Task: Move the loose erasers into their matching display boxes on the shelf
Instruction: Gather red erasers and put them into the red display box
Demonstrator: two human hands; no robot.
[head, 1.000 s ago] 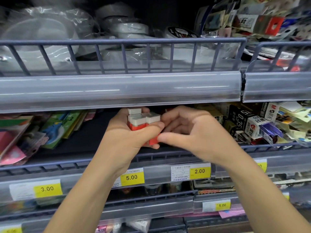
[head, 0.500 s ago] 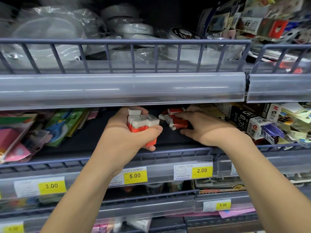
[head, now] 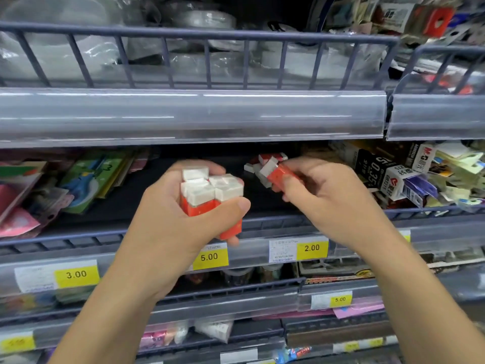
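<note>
I am seeing the left hand [head: 181, 214] curling its fingers and thumb around a bundle of white block erasers in orange-red paper sleeves [head: 207, 193], holding them upright in front of the dark grey shelf [head: 78, 216]. Just to its right, the right hand [head: 322, 195] is pinching one more white eraser in an orange-red sleeve [head: 275, 170], tilting its white end up and to the left. Right behind that hand's fingertips, a small heap of loose white and red erasers [head: 265, 160] is lying on the shelf. Yellow price tags [head: 312, 248] are sitting on the rail below both hands.
</note>
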